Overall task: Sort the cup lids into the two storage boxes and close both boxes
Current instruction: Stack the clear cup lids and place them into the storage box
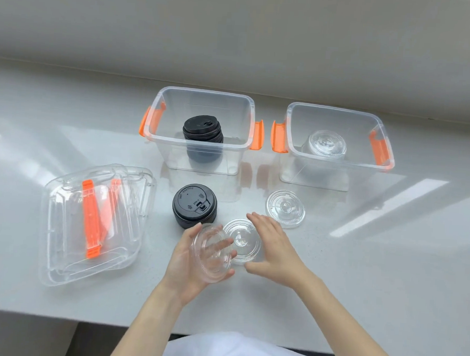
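On the pale tabletop [66, 147] two clear storage boxes with orange latches stand open side by side. The left box [200, 151] holds a stack of black lids [202, 132]; the right box [335, 161] holds a stack of clear lids [327, 144]. Both box covers [95, 222], clear with orange handles, lie piled one on the other at the left, well apart from the boxes. In front of the left box sits another stack of black lids [195, 205]. A flat clear lid [285, 209] lies in front of the right box, and a second clear lid [248, 242] lies nearer the person, between the hands. The left hand [188, 262] has its grip clamped on a small stack of clear lids [212, 251], tilted and raised off the tabletop, with thumb above and fingers showing through the plastic. The right hand [272, 248] is spread, its grip apart, fingers and thumb on either side of the second clear lid; whether they touch it cannot be told.
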A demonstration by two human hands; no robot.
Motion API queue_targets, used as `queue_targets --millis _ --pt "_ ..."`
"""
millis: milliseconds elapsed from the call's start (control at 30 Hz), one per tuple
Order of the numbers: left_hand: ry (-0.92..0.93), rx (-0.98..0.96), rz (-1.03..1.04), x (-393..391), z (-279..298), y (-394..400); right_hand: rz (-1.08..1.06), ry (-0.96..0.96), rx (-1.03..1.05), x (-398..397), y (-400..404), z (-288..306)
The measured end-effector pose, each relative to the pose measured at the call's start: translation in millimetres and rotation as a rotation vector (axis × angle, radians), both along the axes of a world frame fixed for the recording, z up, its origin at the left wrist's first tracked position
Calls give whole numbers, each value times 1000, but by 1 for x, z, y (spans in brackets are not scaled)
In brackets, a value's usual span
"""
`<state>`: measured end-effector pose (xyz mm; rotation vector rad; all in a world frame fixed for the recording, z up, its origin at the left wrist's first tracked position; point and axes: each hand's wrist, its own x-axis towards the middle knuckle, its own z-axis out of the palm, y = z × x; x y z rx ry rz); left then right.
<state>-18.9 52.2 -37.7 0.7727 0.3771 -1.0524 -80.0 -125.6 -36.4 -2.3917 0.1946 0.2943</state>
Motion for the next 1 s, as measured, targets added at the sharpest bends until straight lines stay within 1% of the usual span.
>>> queue_targets --millis 67,133,300,367,400,467,500,567,667,733,833,900,967,1000 --pt "-10 21 15 1 1 10 41 34 -88 4 6 -14" --pt "-7 34 30 3 1 17 59 12 -145 8 11 -23" --pt "15 2 37 3 2 22 -61 -101 -156 10 8 -20" --pt "24 0 30 3 2 20 -137 -141 -99 12 1 -12" --pt "29 0 25 3 3 18 -194 -151 -26 13 -1 -6" --pt "40 -8 13 3 4 13 -309 -154 190 14 -1 8" --pt "46 -14 10 3 4 10 -333 -156 289 14 1 14" --pt "67 -32 -3 2 6 0 -300 -148 389 9 9 25" --pt "117 -135 -32 -1 10 -17 -218 -128 415 -2 25 30" --pt "149 -192 -23 -3 11 -28 -210 -124 416 -7 31 29" --pt "174 -199 -7 -3 5 -40 -227 -106 417 -12 25 30" --pt "189 -178 -50 -3 4 -47 -277 -80 457 -15 11 32" --pt "163 -130 -69 -3 2 -50 -395 -85 492 -12 -8 32" --pt "144 -110 -77 -2 2 -51 -461 -115 472 -9 -20 30"
